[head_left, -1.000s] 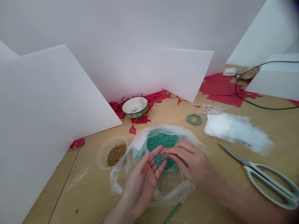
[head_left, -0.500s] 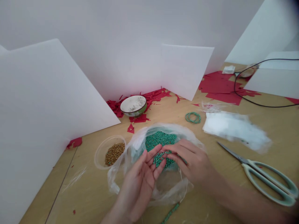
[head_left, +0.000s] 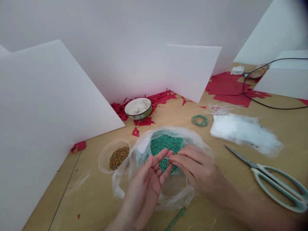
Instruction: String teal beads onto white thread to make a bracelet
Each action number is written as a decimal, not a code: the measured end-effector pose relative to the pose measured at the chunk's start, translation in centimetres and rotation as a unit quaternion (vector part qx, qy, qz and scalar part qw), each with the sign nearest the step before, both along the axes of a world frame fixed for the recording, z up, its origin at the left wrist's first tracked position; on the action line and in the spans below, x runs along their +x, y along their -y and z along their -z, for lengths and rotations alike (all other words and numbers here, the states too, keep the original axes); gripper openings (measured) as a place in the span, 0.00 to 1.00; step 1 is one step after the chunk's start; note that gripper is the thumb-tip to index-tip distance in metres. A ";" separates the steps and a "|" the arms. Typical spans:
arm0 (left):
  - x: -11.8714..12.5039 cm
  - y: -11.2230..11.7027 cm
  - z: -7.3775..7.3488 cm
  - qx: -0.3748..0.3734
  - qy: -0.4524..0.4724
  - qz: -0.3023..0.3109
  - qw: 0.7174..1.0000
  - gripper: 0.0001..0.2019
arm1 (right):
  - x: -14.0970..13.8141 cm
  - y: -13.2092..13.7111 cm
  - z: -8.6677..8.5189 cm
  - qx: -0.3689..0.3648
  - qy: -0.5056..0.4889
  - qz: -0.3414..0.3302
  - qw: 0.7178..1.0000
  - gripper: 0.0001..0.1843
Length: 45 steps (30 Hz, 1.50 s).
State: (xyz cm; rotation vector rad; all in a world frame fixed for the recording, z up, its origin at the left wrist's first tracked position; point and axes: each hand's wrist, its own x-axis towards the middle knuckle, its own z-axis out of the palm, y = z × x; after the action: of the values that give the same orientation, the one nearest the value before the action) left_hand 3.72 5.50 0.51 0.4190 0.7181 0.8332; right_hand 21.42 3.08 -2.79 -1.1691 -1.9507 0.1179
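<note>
Right hand now drawn tighter, pinching pale thread, left hand spread palm-up, green beads beneath both hands' fingertips

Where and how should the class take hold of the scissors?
Probably by the pale handles, coming from the picture's lower right: the scissors lie flat on the table, with the handles at that end and the pointed blades facing upper left.

Head cam looks fwd/down from close abv hands & tabletop, facing white panels at bk.
</note>
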 end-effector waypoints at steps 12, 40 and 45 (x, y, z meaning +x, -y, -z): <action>0.1 0.2 0.4 -0.004 -0.005 -0.003 1.000 0.18 | -0.1 0.1 0.3 -0.003 0.036 -0.007 0.999 0.13; 1.4 1.2 1.0 0.040 -0.025 -0.013 0.999 0.06 | -0.7 0.4 0.0 0.040 -0.053 -0.021 0.998 0.19; 1.4 1.3 1.4 0.030 -0.027 -0.019 0.999 0.07 | -0.7 0.3 -0.1 0.040 -0.041 -0.013 0.998 0.19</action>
State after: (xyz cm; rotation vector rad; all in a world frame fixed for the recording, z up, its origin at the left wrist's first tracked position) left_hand 5.12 4.15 -0.86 0.4854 0.7544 0.8840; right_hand 20.73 2.74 -2.71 -1.0712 -1.8812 0.0992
